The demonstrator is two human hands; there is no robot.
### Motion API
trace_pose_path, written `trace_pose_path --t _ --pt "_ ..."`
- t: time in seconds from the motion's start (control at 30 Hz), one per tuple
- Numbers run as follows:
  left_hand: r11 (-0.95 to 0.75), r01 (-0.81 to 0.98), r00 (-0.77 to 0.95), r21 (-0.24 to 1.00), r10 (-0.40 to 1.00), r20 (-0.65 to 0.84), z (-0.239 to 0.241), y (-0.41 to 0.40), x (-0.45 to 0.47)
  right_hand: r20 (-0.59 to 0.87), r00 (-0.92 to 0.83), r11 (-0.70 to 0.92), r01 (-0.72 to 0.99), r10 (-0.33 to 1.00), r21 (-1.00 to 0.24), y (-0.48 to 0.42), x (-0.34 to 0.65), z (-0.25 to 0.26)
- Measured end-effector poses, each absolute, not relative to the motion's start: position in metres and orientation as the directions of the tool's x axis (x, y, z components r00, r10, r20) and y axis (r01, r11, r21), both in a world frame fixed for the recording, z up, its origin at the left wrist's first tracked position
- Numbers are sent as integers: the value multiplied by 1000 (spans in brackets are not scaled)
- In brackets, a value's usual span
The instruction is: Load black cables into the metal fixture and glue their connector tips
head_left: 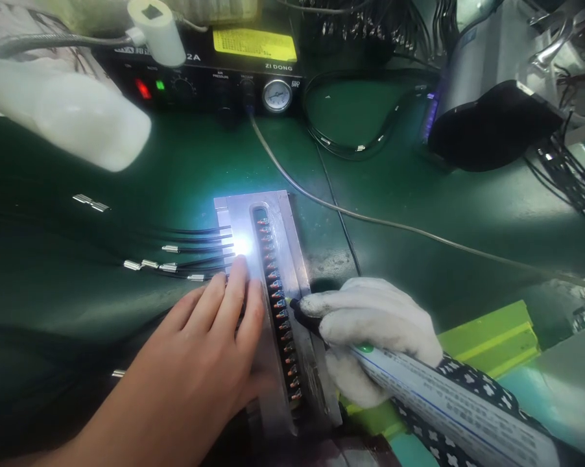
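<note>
A flat metal fixture (286,240) lies on the green surface, with a long slot holding a row of small copper-and-silver wire ends (277,295). My left hand (205,344), bare, rests palm down on its left side, fingers stretched toward a bright glare. Black wires (200,231) enter the fixture's left edge, several with silver terminals trailing. My right hand (370,324), in a white glove, grips a white labelled tube (448,402) with a black nozzle. The nozzle tip is at the slot's right edge, near the middle of the row; whether it touches a wire end I cannot tell.
Behind stands a black dispenser box (214,84) with a pressure gauge (277,96). A white lamp-like object (93,123) juts in from the left. A grey hose (370,218) crosses the surface. A dark-fronted device (491,123) stands back right, with a yellow-green strip (491,337) below.
</note>
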State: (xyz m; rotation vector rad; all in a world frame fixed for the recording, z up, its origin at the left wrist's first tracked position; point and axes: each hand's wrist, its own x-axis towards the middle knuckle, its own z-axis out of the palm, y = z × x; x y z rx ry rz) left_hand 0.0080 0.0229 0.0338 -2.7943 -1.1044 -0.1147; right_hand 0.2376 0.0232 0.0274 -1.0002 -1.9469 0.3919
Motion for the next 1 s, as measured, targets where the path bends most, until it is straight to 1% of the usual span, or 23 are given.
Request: trace_pose_path --t 0.07,0.17,0.37,0.53,0.67,0.87,1.0 --pt "-730 676 736 -99 665 129 34 23 8 562 -330 647 485 759 -589 24 240 27" --pt "-725 683 731 -88 678 82 33 23 6 592 -427 729 422 684 -539 29 246 25" --pt "-711 700 714 -66 698 52 32 20 3 603 -422 735 436 677 -519 31 247 25" --pt "-723 683 730 -101 681 59 32 20 2 591 -449 742 417 670 -524 31 249 25" --pt "-726 681 732 -96 678 68 31 21 2 590 -420 724 415 689 -551 31 247 24" --pt "-716 694 720 -71 692 53 30 20 2 596 -283 651 459 752 -604 27 238 24" --pt "-711 700 714 -63 698 53 29 20 1 589 -273 639 475 761 -605 24 236 23"
